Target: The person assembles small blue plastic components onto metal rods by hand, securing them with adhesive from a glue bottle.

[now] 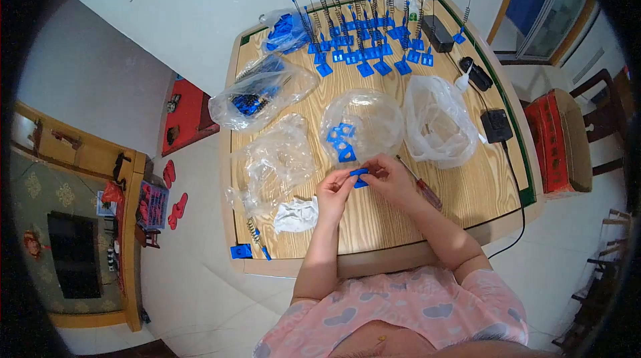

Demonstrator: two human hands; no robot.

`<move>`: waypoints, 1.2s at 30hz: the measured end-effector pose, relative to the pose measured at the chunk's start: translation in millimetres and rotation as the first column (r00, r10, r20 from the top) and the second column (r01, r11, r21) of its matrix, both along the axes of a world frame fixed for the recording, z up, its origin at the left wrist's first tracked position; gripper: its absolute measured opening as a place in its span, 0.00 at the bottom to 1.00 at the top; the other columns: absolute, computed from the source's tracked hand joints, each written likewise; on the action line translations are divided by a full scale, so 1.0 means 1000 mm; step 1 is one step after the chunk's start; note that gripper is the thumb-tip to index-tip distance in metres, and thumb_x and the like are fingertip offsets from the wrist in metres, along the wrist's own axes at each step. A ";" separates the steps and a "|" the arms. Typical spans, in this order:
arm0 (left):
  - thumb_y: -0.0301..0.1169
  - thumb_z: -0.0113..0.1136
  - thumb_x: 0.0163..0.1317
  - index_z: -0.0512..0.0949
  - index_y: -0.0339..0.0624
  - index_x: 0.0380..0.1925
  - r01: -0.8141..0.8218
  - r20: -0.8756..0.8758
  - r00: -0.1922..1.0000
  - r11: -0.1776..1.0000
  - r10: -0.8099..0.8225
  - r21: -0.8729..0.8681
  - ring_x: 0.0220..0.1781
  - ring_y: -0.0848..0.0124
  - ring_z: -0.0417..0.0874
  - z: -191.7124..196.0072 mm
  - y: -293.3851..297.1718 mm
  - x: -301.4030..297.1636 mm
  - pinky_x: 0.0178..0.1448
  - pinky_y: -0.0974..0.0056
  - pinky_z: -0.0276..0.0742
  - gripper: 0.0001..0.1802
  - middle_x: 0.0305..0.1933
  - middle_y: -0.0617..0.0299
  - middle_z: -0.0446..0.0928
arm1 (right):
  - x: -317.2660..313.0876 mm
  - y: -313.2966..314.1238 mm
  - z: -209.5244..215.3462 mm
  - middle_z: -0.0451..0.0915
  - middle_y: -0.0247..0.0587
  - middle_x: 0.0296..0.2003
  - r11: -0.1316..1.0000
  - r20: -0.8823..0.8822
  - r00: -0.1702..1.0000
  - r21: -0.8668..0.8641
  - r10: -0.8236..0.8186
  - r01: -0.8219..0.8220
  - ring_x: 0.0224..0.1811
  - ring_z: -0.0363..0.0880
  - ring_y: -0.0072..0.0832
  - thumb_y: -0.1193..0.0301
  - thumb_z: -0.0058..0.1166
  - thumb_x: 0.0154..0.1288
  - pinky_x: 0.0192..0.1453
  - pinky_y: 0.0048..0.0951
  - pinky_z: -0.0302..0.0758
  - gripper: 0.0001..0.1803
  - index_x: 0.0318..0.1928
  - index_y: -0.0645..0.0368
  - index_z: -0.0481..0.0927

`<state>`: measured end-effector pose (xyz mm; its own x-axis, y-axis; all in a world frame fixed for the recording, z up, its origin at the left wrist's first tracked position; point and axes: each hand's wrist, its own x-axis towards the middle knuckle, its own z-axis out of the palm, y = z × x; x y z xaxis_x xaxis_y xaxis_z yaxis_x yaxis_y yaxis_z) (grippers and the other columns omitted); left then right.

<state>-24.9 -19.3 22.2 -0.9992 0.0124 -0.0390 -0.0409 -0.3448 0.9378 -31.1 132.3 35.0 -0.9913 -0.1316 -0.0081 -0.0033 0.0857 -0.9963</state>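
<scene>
At eight o'clock from the hands, near the corner of the pale wood-grain table, a coiled metal spring with blue ends lies beside a flat blue square plate; closer in the same direction is a crumpled white cloth. A rumpled clear plastic bag spreads at nine to ten, and a clear bag of blue parts and springs sits at ten. The left hand pinches one end of a small blue plastic piece between thumb and fingers; the right hand grips its other end, fingertips nearly meeting. Beyond, at twelve, lie a round clear plastic container with loose blue cut-out pieces inside, then a dense cluster of upright springs on blue bases. Just beside the right forearm, at three to four, rests a screwdriver with a reddish translucent handle; an open whitish plastic bag stands at two. With so little to hold, the piece could slip if pressed unevenly; a swing of the forearm could roll the screwdriver, and a far reach could topple springs. Fingers cover much of the piece, so its shape is unclear; overlapping stalks defy counting, and plastic folds blur the bagged parts.
</scene>
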 end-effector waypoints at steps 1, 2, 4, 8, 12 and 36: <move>0.20 0.57 0.55 0.77 0.39 0.34 0.011 0.018 1.000 1.000 -0.011 0.015 0.20 0.86 0.69 -0.001 -0.003 0.001 0.21 0.81 0.58 0.06 0.25 0.69 0.76 | 0.000 0.000 -0.002 0.75 0.35 0.34 1.000 -0.001 1.000 0.000 0.001 -0.001 0.36 0.75 0.20 0.77 0.56 0.54 0.41 0.22 0.73 0.11 0.39 0.61 0.74; 0.20 0.57 0.55 0.77 0.39 0.34 0.011 0.018 1.000 1.000 -0.011 0.015 0.20 0.86 0.69 -0.003 -0.005 0.001 0.21 0.81 0.58 0.06 0.25 0.69 0.76 | -0.001 0.000 -0.003 0.74 0.35 0.34 1.000 -0.009 1.000 -0.014 0.003 -0.003 0.36 0.75 0.20 0.77 0.56 0.54 0.41 0.21 0.73 0.11 0.39 0.62 0.74; 0.16 0.55 0.55 0.75 0.33 0.38 0.060 0.038 0.998 0.998 -0.059 -0.014 0.42 0.75 0.79 -0.006 -0.009 0.001 0.47 0.73 0.73 0.09 0.40 0.57 0.79 | -0.001 -0.001 -0.003 0.74 0.34 0.34 1.000 -0.018 1.000 -0.028 0.006 -0.006 0.37 0.75 0.20 0.77 0.56 0.54 0.40 0.21 0.73 0.10 0.38 0.62 0.75; 0.16 0.55 0.55 0.75 0.33 0.37 0.063 0.054 0.997 0.996 -0.059 -0.066 0.41 0.75 0.79 -0.004 -0.009 0.001 0.47 0.73 0.73 0.09 0.40 0.56 0.79 | 0.001 -0.002 0.001 0.74 0.36 0.32 0.999 -0.085 0.996 -0.004 -0.036 0.036 0.32 0.76 0.23 0.74 0.59 0.52 0.36 0.23 0.73 0.10 0.36 0.62 0.76; 0.19 0.57 0.55 0.76 0.36 0.35 0.048 -0.005 0.999 0.999 -0.048 -0.024 0.30 0.81 0.72 0.000 -0.004 0.002 0.33 0.76 0.64 0.07 0.31 0.63 0.77 | 0.001 -0.004 0.003 0.73 0.36 0.31 0.998 -0.093 0.994 0.021 -0.055 0.057 0.30 0.75 0.22 0.74 0.59 0.52 0.35 0.23 0.73 0.09 0.35 0.62 0.77; 0.19 0.55 0.56 0.75 0.36 0.36 0.024 0.039 0.999 0.989 -0.030 0.146 0.29 0.80 0.75 -0.004 -0.004 -0.003 0.34 0.77 0.70 0.07 0.31 0.63 0.77 | 0.000 -0.004 -0.004 0.74 0.38 0.32 0.996 -0.083 0.994 -0.061 -0.075 0.070 0.31 0.74 0.23 0.73 0.58 0.53 0.35 0.23 0.72 0.12 0.38 0.62 0.75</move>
<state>-28.1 -23.3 18.0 -0.9960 0.0478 -0.0755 -0.0892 -0.4758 0.8750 -30.7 128.2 31.3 -0.9949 -0.0570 0.0827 -0.0845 0.0307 -0.9959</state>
